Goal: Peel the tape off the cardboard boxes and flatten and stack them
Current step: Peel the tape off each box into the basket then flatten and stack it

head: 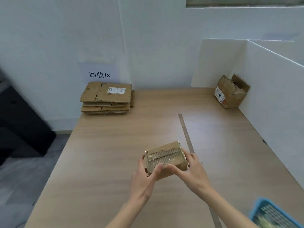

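Note:
A small cardboard box with clear tape across its torn top sits low over the wooden table, held between both hands. My left hand grips its left side, thumb on the near top edge. My right hand grips its right side and near edge. A stack of flattened boxes lies at the table's far left against the wall. Another box with open flaps stands in the far right corner.
A long strip of tape runs along the table from mid right toward the near edge. A blue plastic basket sits at the near right corner. White partition walls close the right and back sides. A paper sign hangs above the stack.

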{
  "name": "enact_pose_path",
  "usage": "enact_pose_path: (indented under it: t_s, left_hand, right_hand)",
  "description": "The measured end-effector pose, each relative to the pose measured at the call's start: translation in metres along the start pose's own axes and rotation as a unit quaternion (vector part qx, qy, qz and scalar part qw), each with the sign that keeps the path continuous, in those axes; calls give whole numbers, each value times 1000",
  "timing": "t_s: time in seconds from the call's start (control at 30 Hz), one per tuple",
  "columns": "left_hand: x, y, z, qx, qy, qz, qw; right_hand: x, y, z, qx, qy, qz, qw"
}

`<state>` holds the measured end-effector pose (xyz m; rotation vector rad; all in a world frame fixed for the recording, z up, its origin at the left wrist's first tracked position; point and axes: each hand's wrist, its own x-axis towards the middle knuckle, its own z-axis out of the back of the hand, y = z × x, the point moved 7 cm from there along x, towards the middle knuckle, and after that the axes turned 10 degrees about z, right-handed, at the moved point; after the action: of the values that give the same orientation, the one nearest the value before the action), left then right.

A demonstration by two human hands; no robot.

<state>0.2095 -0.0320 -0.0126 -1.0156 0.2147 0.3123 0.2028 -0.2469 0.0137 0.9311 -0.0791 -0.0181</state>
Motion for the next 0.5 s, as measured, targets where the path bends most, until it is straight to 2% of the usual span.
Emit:
enact_pose_path:
  t_s: [0.1,0.17,0.27,0.4,0.5]
  left_hand:
    - [-14,35,-21,52,30,19,998]
    - [-25,57,-35,87,50,35,994]
    - [-38,78,-49,114,57,26,992]
    - [-39,76,-57,140,31,-31,989]
    - [-36,67,-65,89,71,-62,992]
  right_hand:
    - [-30,-33,-14,-31,22,-52,998]
    - [-52,-55,-26,-41,71,-91,992]
    - [-85,-81,-40,30,122,-141,982]
    - [-101,-91,-34,115,74,-133,982]
    - [-103,-96,-29,106,52,-132,984]
